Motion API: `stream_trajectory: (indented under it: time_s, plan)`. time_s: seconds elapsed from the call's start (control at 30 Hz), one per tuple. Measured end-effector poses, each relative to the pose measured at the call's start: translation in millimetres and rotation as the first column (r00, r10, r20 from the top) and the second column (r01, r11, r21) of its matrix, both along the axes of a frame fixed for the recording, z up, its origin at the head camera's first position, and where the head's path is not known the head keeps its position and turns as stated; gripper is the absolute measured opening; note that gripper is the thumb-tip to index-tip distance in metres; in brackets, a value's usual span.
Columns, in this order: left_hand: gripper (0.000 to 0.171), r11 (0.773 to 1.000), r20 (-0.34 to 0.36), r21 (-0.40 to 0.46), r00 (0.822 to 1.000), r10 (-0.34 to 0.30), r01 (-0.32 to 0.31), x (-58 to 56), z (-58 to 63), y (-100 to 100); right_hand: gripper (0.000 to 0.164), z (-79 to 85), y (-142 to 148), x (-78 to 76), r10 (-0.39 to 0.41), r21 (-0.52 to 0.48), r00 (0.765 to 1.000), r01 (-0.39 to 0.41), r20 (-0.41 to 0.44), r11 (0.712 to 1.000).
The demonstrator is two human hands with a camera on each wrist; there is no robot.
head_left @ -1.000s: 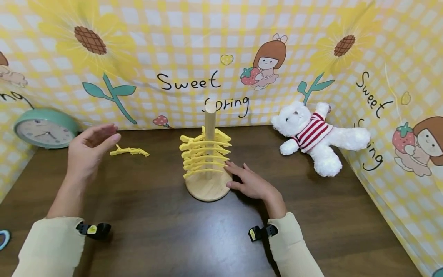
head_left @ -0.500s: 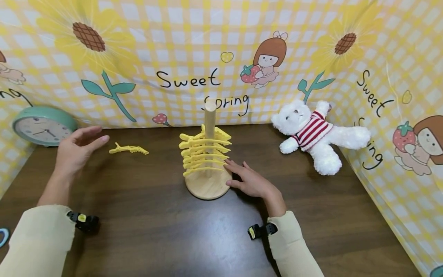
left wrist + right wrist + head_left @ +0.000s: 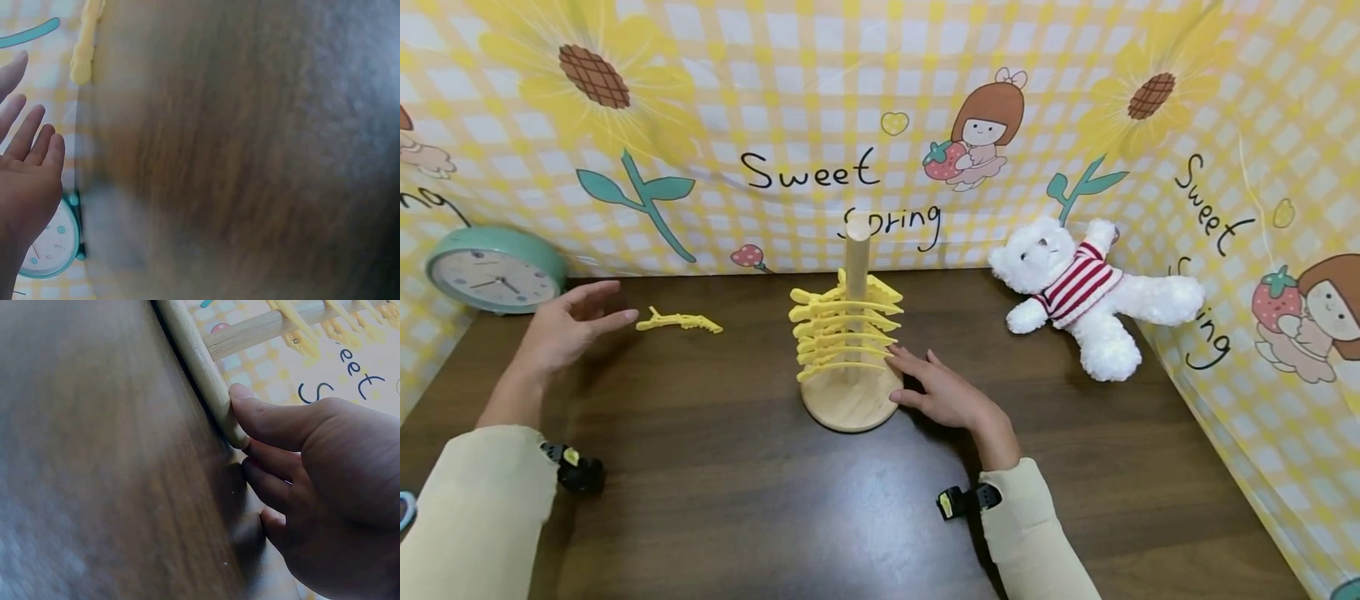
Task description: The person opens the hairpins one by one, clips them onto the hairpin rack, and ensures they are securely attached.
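Note:
A wooden stand (image 3: 850,410) with a round base and an upright post is at the middle of the table. Several yellow plastic pieces (image 3: 846,333), slim and slightly curved, are stacked around its post. My right hand (image 3: 951,396) holds the base at its right edge. In the right wrist view the thumb (image 3: 256,415) lies against the rim, with the other fingers close beside it. Another yellow piece (image 3: 680,322) lies alone on the table at the left. Next to its left end is my left hand (image 3: 561,333), relaxed and holding nothing, thumb tip nearest the piece.
Behind the left hand stands a green round clock (image 3: 497,271). A white teddy bear (image 3: 1078,279) in a striped shirt lies at the back right. Printed cloth (image 3: 805,100) encloses the back and sides. A blue ring-shaped handle (image 3: 406,508) shows at the left edge of the table (image 3: 760,500).
My left hand has moved left from above the lone yellow piece and lowered toward the table by its left end. My right hand and the stand have stayed in place.

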State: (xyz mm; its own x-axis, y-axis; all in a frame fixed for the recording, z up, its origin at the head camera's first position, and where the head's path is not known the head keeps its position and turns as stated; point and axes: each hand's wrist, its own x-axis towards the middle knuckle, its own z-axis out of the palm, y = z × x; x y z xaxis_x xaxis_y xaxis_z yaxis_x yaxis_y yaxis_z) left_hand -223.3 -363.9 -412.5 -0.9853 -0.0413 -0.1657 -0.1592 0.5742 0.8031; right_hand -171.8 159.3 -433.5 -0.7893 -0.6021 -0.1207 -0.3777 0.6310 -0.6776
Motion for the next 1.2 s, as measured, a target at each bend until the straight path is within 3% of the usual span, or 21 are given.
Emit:
stream_trajectory:
  time_s: [0.33,0.53,0.77,0.97,1.2]
  plan:
    - [0.092,0.984,0.014,-0.087,0.988,-0.154,0.155,-11.4,-12.6,2,0.062,0.6,1,-0.5,-0.009,-0.002,1.000,0.009,-0.001,1.000]
    - [0.090,0.965,0.042,-0.165,0.979,-0.202,0.206,-16.7,-12.8,-1,0.061,1.1,1,-0.6,-0.008,-0.008,1.000,0.008,-0.004,1.000]
    - [0.084,0.954,0.036,-0.226,0.981,-0.192,0.195,-16.2,-14.8,-4,0.062,-0.5,0,-0.3,-0.005,-0.001,1.000,0.005,-0.003,1.000]
    - [0.078,0.959,0.030,-0.221,0.984,-0.176,0.178,-13.7,-15.6,-3,0.062,0.5,0,-0.3,-0.005,-0.008,1.000,0.005,0.006,1.000]
    - [0.077,0.948,0.028,-0.256,0.982,-0.187,0.188,-13.6,-16.1,0,0.062,0.7,0,0.0,-0.006,-0.010,1.000,0.006,0.003,1.000]
